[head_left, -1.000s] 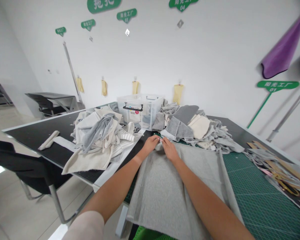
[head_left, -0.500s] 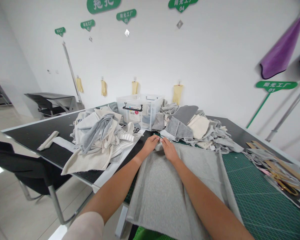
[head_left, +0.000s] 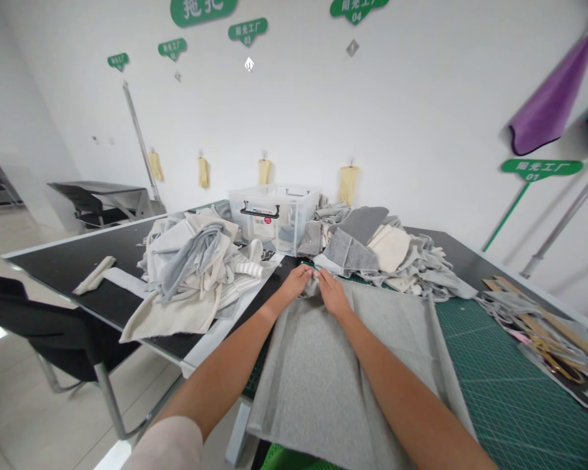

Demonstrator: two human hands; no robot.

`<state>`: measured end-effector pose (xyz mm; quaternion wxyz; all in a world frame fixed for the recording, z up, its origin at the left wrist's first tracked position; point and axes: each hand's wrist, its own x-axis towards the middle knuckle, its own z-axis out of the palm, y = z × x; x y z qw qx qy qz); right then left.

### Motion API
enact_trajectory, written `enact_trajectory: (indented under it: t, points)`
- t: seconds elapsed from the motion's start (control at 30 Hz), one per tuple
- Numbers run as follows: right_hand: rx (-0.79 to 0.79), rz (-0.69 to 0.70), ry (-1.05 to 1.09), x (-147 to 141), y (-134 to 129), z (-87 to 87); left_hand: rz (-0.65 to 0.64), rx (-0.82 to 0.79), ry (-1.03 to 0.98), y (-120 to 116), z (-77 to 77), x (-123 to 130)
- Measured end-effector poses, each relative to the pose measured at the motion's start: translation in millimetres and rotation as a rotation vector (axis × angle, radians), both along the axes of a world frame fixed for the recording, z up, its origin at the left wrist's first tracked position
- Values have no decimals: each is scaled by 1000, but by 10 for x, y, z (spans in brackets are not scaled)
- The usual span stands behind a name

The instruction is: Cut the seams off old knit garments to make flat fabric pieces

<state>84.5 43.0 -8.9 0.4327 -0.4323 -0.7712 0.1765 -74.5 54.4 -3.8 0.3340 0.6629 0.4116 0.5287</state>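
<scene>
A large piece of grey fabric (head_left: 318, 372) lies over the green cutting mat (head_left: 490, 352), its near edge hanging toward me. At its far left corner, my left hand (head_left: 298, 281) pinches the cloth edge. My right hand (head_left: 331, 290) grips the same edge just beside it, the fingertips of both hands almost touching. The cloth is bunched and slightly raised between them. Exactly how the fingertips hold the edge is too small to make out.
Left of my arms is a heap of pale cloth (head_left: 191, 254). Behind my hands stand a clear plastic box (head_left: 255, 228) and a pile of grey scraps (head_left: 367, 245). Scissors (head_left: 558, 365) lie among strips at the right. A black chair (head_left: 53, 333) is at the left.
Almost nothing differs. The fingertips have shifted very slightly at the cloth's corner, while both arms and the fabric stay in place.
</scene>
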Motion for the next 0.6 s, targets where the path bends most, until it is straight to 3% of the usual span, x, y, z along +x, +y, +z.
enact_trajectory:
  t: [0.17,0.6]
  points:
    - [-35,-23,-25,-4,-19,9,67,-18,14,33,-26,0]
    - [23,-23,-90,1,-31,6,64,6,54,34,-57,-15]
